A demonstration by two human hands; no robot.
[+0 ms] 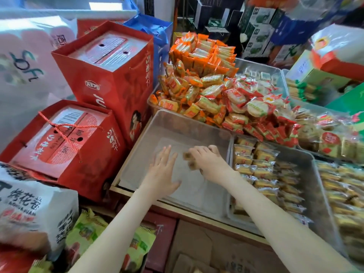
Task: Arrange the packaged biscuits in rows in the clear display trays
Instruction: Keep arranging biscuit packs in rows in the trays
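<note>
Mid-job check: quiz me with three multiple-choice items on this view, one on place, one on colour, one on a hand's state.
1. The tray of yellow biscuit rows lies on which side of the near-empty tray? A left B right C behind
2. The rope-handled gift bag is: A red B green C black
3. The left hand is: A gripping packets B open, fingers spread C hidden
Key: 1B, it adjoins the right wall; 2A, its sides show red; 3B, straight fingers, nothing held.

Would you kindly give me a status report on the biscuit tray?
Left hand open, hovering in clear tray. Right hand gripping biscuit packets, low in same tray. Filled tray alongside, not obstructing.
</note>
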